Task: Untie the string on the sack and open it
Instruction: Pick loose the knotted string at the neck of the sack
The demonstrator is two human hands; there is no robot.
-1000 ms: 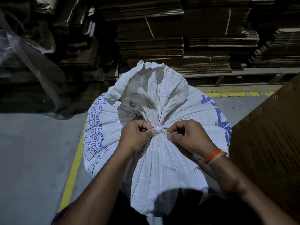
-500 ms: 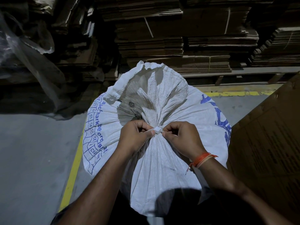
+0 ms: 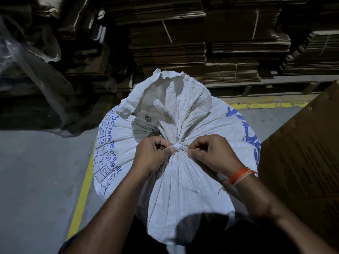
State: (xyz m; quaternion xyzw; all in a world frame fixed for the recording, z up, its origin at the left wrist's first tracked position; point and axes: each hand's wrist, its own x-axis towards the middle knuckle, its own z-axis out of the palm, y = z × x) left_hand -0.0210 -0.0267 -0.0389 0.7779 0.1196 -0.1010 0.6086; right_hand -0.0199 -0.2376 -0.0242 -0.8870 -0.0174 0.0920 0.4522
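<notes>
A big white woven sack point(image 3: 183, 180) with blue print stands in front of me, its neck gathered tight. A white string knot point(image 3: 177, 147) binds the neck, and the loose top of the sack fans out above it. My left hand point(image 3: 153, 154) pinches the string's left end right beside the knot. On the other side, my right hand point(image 3: 211, 153) pinches the string just right of the knot. An orange thread band circles the right wrist.
Stacks of flattened cardboard point(image 3: 183, 43) fill the back. A large cardboard sheet point(image 3: 302, 162) leans at the right, close to the sack. Clear plastic sheeting point(image 3: 27, 70) hangs at the left. Yellow floor lines point(image 3: 82, 189) run along the grey concrete.
My right hand shifted a little around the knot, first closing in on it, then easing back to the right. The left hand kept its pinch. The neck stays tied.
</notes>
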